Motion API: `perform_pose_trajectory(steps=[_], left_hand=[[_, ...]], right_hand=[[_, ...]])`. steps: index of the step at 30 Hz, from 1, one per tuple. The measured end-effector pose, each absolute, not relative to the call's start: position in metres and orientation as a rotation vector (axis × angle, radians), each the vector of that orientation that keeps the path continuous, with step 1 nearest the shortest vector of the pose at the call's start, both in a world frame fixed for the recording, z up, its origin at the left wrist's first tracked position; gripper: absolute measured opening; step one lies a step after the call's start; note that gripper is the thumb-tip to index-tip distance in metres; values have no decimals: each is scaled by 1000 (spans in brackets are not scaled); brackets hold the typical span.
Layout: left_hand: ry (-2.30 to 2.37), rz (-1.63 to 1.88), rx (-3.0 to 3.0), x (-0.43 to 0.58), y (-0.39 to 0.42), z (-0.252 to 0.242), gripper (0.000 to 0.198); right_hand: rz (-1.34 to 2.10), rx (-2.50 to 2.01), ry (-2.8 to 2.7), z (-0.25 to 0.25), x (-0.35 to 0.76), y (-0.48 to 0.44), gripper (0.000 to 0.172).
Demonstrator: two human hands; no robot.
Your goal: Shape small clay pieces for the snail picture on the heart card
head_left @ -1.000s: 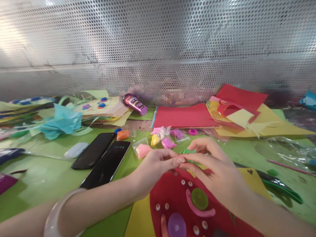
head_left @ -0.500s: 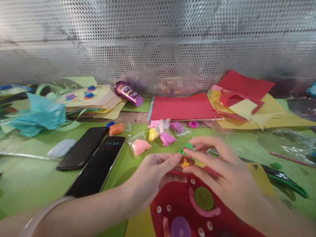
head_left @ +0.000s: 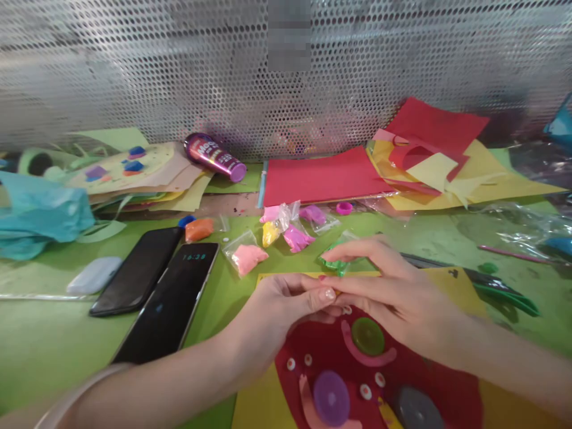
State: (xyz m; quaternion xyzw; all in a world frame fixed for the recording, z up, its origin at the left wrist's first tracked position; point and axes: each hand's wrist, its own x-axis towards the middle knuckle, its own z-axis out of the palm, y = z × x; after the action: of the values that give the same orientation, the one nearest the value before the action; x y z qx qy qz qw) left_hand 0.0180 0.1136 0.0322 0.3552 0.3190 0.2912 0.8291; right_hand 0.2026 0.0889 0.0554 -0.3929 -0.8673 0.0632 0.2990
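My left hand [head_left: 295,307] and my right hand [head_left: 393,286] meet fingertip to fingertip above a dark red paper shape [head_left: 357,369]. Pinched between them is a small piece of yellow-orange modelling clay [head_left: 338,292], mostly covered by the fingers. The right index finger stretches past a bag of green clay [head_left: 336,262]. The red shape lies on yellow paper [head_left: 254,393]. It carries a purple disc [head_left: 331,398], a green disc [head_left: 367,336], a grey disc [head_left: 419,409], curved pink clay strips [head_left: 373,359] and several small white rings with red centres [head_left: 365,391].
Two phones [head_left: 167,304] [head_left: 138,271] and a white case [head_left: 95,275] lie at left. Behind my hands are bags of pink clay [head_left: 249,259] and orange clay [head_left: 199,229]. Green-handled scissors [head_left: 507,293] lie right. Papers, a purple cup [head_left: 214,156] and a perforated metal panel [head_left: 201,65] stand behind.
My right hand's fingers have closed in against the left fingertips, hiding most of the yellow-orange clay. The view has shifted, showing more of the red shape, including the grey disc.
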Motion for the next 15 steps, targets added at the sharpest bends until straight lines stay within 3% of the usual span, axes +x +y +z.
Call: perform_pose_trajectory(steps=[7,15], left_hand=[[613,620,756,19,114,32,16],[668,668,756,21,115,30,17]], right_hand=[[-7,-1035,-2211,50,197,84,14],[-79,-1167,-2031,51,203,89,18]])
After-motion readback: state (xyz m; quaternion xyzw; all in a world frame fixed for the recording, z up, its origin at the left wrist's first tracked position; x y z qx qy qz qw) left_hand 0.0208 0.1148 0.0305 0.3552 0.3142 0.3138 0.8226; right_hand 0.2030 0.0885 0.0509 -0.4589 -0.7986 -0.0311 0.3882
